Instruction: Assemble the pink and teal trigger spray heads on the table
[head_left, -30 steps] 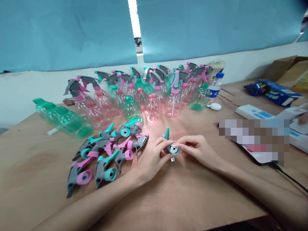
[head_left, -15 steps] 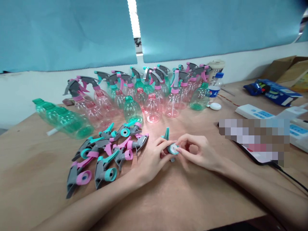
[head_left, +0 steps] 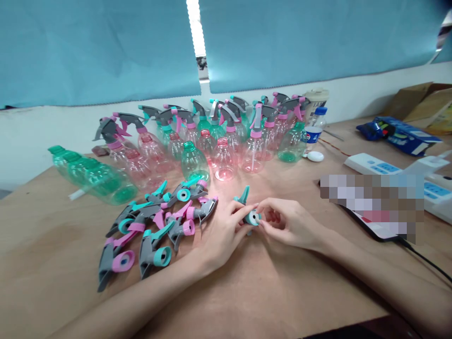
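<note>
My left hand (head_left: 221, 233) grips a grey and teal spray trigger head (head_left: 250, 214) just above the wooden table (head_left: 268, 292), with its teal lever sticking up behind my fingers. My right hand (head_left: 286, 222) meets it from the right, thumb and forefinger pinched at the teal screw collar. What lies under those fingertips I cannot make out. A heap of loose trigger heads (head_left: 155, 226) in grey, pink and teal lies to the left of my left hand.
Several clear pink and green bottles (head_left: 219, 141), some fitted with triggers, stand at the back of the table. Green bottles (head_left: 93, 175) lie on their sides at the left. A power strip (head_left: 370, 165), a phone with cable (head_left: 377, 230) and a blue packet (head_left: 399, 132) sit at the right.
My right fingers have shifted around the teal collar, from the front of its opening to a pinch at its side. The trigger head has turned slightly in my left hand.
</note>
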A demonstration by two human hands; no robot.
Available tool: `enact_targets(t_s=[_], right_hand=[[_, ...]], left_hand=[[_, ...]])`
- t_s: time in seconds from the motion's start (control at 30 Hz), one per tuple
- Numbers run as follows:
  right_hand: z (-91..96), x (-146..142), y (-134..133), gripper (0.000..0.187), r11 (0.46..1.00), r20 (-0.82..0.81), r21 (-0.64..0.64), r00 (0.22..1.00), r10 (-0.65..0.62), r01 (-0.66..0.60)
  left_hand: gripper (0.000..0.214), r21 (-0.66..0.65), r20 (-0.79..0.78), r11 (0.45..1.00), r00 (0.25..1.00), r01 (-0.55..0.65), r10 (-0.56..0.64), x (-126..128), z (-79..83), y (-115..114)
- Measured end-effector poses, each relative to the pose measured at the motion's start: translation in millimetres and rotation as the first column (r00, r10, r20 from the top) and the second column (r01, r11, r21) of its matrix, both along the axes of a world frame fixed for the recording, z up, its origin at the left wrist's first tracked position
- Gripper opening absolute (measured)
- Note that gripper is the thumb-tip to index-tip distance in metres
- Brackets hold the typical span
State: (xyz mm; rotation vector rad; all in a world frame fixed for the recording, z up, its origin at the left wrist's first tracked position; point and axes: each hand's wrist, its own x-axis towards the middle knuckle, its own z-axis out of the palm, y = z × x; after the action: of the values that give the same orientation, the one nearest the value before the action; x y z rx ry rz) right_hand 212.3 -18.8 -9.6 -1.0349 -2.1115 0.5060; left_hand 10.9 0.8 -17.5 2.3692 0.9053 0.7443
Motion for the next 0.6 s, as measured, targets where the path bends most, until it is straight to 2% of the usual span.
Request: enact_targets(t_s=[0.2, 0.6], right_hand=[[0.4, -0.5, 0.1, 0.019, 0.999, 0.025, -0.026, 0.999, -0.033, 0.034], [-0.4, -3.2, 0.6, 0.014, 0.996, 0.069, 0.04, 0.994, -0.079, 0.077]], left_hand=[[0.044, 0.041, 0.001, 0.999, 1.0, 0.013, -0.013, 0.3, 1.5, 0.1], [0.04, -0.004, -0.022, 1.0, 1.0, 0.014, -0.014, 1.2, 4.9, -1.6]])
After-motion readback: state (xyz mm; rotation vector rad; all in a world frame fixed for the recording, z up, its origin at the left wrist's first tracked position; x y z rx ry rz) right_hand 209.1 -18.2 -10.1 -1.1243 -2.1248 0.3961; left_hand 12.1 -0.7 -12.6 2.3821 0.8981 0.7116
